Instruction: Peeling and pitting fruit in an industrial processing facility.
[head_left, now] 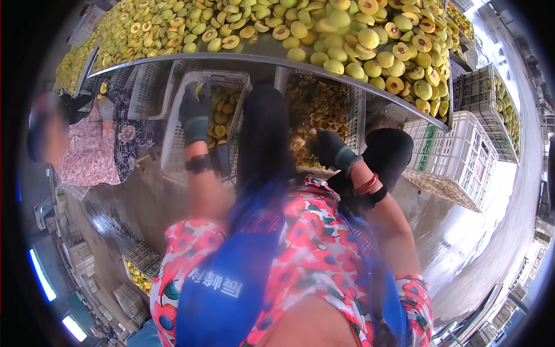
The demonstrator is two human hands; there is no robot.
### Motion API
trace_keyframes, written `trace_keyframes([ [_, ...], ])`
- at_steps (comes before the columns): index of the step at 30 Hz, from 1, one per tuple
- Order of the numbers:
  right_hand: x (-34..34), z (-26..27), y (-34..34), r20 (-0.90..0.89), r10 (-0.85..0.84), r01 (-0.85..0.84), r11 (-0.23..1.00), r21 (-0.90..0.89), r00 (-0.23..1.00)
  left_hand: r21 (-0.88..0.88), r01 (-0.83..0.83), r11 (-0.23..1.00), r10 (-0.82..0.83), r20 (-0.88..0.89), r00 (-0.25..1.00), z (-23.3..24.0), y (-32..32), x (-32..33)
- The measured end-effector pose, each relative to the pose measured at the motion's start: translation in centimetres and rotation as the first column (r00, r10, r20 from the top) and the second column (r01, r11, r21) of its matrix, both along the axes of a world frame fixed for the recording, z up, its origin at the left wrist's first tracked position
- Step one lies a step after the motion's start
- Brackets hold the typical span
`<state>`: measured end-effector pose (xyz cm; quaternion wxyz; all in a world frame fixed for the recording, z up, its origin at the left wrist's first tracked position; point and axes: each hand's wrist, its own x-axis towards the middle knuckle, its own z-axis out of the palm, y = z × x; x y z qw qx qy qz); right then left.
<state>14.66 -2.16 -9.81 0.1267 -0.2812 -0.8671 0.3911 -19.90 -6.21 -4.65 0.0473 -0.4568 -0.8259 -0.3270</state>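
Observation:
My left hand (195,110), in a dark knit glove, is above a white plastic crate (173,149) that holds yellow halved stone fruit (222,113). A small piece of yellow-green fruit (198,89) shows between its fingers. Between my knees stands a second crate (356,117), full of brownish-yellow fruit scraps (318,97). My right hand (330,149), also gloved, is over its near side with fingers curled. Blur at the fingertips hides whether it grips anything. A pale blurred bit (297,143) shows just left of them.
A metal-edged table (182,56) heaped with whole and halved stone fruit (299,29) spans the front. White crates (451,152) stand at right, one behind filled with fruit (505,108). At left a gloved co-worker (89,147) sits close by. The floor (438,234) looks wet.

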Motion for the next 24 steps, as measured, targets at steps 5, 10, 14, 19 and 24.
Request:
trace_keyframes([
  [5,0.1,5.7,-0.1,-0.276,-0.470,0.100,0.630,-0.770,0.838,-0.036,-0.026,0.999,0.017,-0.214,0.977,-0.2,-1.3,-2.0],
  [10,1.8,12.9,1.8,-0.461,-0.500,0.438,0.866,-0.241,0.733,0.048,0.206,0.977,-0.206,0.007,0.979,1.3,0.7,1.1],
  [14,4.5,17.1,-0.5,-0.654,-0.700,0.212,0.712,-0.669,0.286,0.132,0.248,0.960,-0.257,0.056,0.965,2.0,0.0,2.8],
  [19,8.6,27.1,-3.6,-0.941,-0.324,0.017,0.945,-0.327,-0.100,0.161,0.331,0.930,-0.354,0.148,0.923,3.1,2.2,7.8],
  [24,8.6,32.2,-5.0,-0.996,-0.085,-0.550,0.833,-0.067,-0.009,0.154,0.387,0.909,-0.409,0.152,0.900,1.7,1.6,7.7],
])
